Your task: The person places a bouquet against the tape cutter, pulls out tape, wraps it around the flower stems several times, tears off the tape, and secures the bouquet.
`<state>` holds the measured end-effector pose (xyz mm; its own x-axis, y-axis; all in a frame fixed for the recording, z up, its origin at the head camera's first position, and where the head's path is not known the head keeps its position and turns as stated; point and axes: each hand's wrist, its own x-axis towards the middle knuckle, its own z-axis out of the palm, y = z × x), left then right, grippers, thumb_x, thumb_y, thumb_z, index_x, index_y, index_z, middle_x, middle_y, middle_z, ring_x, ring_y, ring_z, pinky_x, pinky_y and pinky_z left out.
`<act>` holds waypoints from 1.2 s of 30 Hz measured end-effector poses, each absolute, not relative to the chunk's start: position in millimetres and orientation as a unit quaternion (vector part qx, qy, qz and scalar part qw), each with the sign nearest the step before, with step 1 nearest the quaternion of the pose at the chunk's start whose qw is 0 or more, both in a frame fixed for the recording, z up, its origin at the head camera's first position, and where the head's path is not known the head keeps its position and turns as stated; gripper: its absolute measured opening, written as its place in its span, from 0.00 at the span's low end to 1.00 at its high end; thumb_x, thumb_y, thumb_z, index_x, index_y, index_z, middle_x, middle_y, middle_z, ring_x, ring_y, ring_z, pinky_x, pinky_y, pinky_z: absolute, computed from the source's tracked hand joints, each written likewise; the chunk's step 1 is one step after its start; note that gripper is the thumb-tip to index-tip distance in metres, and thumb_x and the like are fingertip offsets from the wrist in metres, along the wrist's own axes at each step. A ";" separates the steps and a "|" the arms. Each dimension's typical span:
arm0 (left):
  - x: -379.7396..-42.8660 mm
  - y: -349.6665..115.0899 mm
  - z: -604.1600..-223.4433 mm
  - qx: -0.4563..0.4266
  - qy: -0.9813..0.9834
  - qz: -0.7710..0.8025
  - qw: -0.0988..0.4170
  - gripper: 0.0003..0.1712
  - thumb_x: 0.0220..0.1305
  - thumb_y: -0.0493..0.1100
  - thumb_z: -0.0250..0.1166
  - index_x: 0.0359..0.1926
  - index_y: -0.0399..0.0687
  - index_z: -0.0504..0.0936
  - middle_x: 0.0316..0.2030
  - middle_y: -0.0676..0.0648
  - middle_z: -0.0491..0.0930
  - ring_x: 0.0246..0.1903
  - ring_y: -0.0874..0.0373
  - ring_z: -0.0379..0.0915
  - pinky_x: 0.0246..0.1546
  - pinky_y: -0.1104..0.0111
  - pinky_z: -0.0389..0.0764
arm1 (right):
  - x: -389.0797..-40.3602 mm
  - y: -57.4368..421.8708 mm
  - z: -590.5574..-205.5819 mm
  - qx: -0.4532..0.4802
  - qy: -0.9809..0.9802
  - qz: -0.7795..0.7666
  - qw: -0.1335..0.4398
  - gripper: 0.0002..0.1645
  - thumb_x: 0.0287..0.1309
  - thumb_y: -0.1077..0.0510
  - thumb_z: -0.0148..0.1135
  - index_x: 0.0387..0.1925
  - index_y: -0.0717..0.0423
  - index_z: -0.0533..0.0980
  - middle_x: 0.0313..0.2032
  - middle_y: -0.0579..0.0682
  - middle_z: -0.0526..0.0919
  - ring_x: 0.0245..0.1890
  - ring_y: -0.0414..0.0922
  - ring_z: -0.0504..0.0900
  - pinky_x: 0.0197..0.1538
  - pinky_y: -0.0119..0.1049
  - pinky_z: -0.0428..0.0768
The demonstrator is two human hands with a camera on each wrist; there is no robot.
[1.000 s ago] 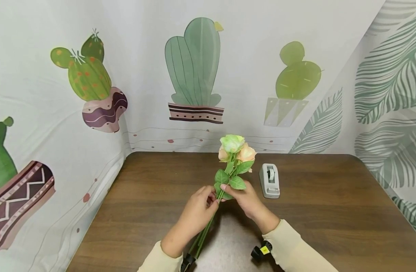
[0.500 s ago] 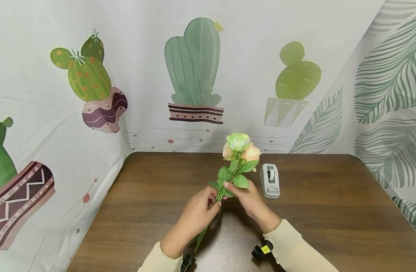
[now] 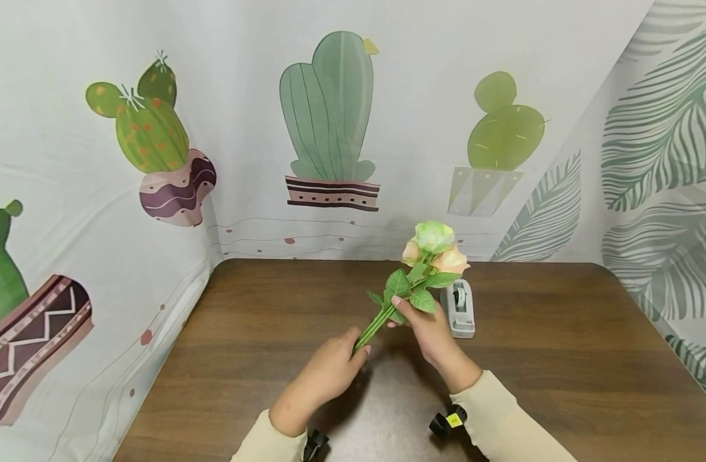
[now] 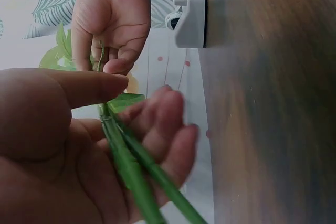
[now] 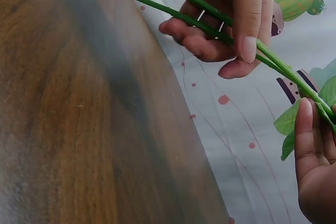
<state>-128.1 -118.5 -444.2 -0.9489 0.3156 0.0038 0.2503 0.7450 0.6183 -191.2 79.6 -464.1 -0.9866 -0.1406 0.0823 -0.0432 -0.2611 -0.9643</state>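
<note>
A small bunch of roses, one pale green rose (image 3: 435,237) and two peach roses (image 3: 452,260), is held tilted above the table with the blooms up to the right. My right hand (image 3: 432,335) pinches the stems just under the leaves (image 3: 397,283). Lower down, my left hand (image 3: 328,368) has the green stems (image 3: 373,328) between thumb and fingers. In the left wrist view the stems (image 4: 128,169) run across the palm under the thumb, the other fingers loosely bent. The right wrist view shows the stem ends (image 5: 152,2) sticking out past the left hand.
A grey-white tape dispenser (image 3: 467,322) stands on the brown wooden table (image 3: 260,308), just beyond the right hand and partly behind the leaves. A cloth backdrop (image 3: 243,128) printed with cacti and leaves hangs behind the table.
The roses have moved right and slightly up with my right hand, tilting further and overlapping the tape dispenser. My left hand has stayed low, so the hands are farther apart along the stems.
</note>
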 end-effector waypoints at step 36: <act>-136.2 -113.7 -447.5 0.138 0.931 0.337 -0.030 0.16 0.79 0.49 0.52 0.30 0.52 0.71 0.19 0.57 0.58 0.18 0.64 0.56 0.19 0.71 0.60 | -194.8 84.6 -461.5 -0.084 0.655 -0.748 0.064 0.19 0.75 0.52 0.54 0.54 0.64 0.70 0.31 0.46 0.80 0.26 0.42 0.80 0.30 0.34 0.81</act>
